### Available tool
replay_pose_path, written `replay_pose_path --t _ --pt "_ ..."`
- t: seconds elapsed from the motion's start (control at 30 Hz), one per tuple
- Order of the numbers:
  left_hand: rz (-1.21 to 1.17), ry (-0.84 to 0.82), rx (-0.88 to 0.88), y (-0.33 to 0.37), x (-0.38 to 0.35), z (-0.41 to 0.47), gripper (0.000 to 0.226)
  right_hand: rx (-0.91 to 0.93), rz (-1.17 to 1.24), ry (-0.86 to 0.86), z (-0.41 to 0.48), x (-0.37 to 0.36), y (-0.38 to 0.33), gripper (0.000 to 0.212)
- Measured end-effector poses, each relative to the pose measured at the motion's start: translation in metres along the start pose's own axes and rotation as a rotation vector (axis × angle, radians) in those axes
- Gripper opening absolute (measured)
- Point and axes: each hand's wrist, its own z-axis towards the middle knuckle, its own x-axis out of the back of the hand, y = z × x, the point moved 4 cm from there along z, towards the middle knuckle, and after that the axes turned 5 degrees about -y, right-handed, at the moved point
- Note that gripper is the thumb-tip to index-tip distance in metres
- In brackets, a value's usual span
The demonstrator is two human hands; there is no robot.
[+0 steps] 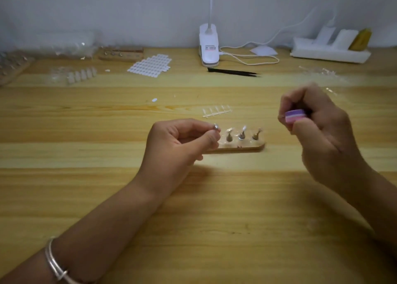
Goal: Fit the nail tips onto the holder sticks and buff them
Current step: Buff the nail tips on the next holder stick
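Nearest, two silver bangles circle the left forearm, which lies over the wooden desk. The left hand is curled, with thumb and forefinger pinching a small metal stick just above the left end of a wooden base. Whether a tip sits on that stick is too small to tell.

The right hand is raised, well apart to the right. Its fingers are curled round a purple-and-pink buffer, whose end shows between thumb and forefinger.

On the base, three more sticks stand in a row, each topped with a clear tip.

Just behind the base a white frame lies flat, and a lone white pad lies farther left.

Beyond these, black tweezers lie near the middle. A sheet of white pads is to their left, and a row of clear tips farther left again.

At the back, against the wall, are a second base and clear bags on the left. A white clip lamp with its cable stands in the middle, and a white power strip on the right. Some blurred clear bits lie in front of the strip.
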Motion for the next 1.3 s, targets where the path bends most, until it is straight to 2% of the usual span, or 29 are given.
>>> replay_pose_path --t 0.1,0.2,0.27,0.33,0.4,0.47,0.6,0.73,0.87,0.97,1.1,1.23,1.3 --pt "-0.001 -0.015 0.011 -0.002 -0.002 0.001 0.004 -0.118 0.135 -0.264 0.010 0.028 0.004 0.015" --pt "-0.001 -0.032 0.009 -0.003 -0.004 0.002 0.006 -0.066 -0.091 -0.726 -0.011 0.050 0.012 0.024" --pt "-0.004 -0.036 0.001 -0.003 -0.005 0.002 0.006 -0.157 -0.231 -1.031 -0.042 0.049 0.028 0.036" --pt "-0.007 -0.038 -0.004 -0.002 -0.006 0.003 0.005 -0.276 -0.319 -1.165 -0.072 0.042 0.045 0.037" --pt "-0.010 -0.050 0.001 -0.002 -0.006 0.004 0.004 -0.337 -0.338 -1.089 -0.087 0.035 0.048 0.030" --pt "-0.012 -0.067 0.005 -0.002 -0.008 0.003 0.004 -0.245 -0.287 -0.918 -0.081 0.032 0.043 0.022" --pt "-0.006 -0.064 0.004 0.000 -0.006 0.001 0.005 -0.168 -0.257 -0.708 -0.056 0.019 0.029 0.005" --pt "0.006 -0.055 0.001 0.000 -0.004 0.001 0.005 -0.192 -0.224 -0.586 -0.028 0.002 0.031 0.012" --pt "0.008 -0.049 -0.003 0.000 -0.003 0.001 0.005 -0.199 -0.243 -0.442 -0.014 0.023 0.034 0.011" --pt "0.001 -0.052 -0.001 -0.001 -0.005 0.002 0.004 -0.242 -0.244 -0.516 -0.019 0.034 0.038 0.008" --pt "0.002 -0.063 0.005 -0.002 -0.007 0.002 0.006 -0.306 -0.169 -0.660 -0.029 0.026 0.039 0.019" --pt "0.005 -0.057 0.006 -0.003 -0.006 0.002 0.004 -0.309 -0.143 -0.692 -0.035 0.032 0.033 0.036" --pt "0.017 -0.065 0.006 -0.003 -0.007 0.001 0.003 -0.282 -0.144 -0.678 -0.040 0.036 0.029 0.033"
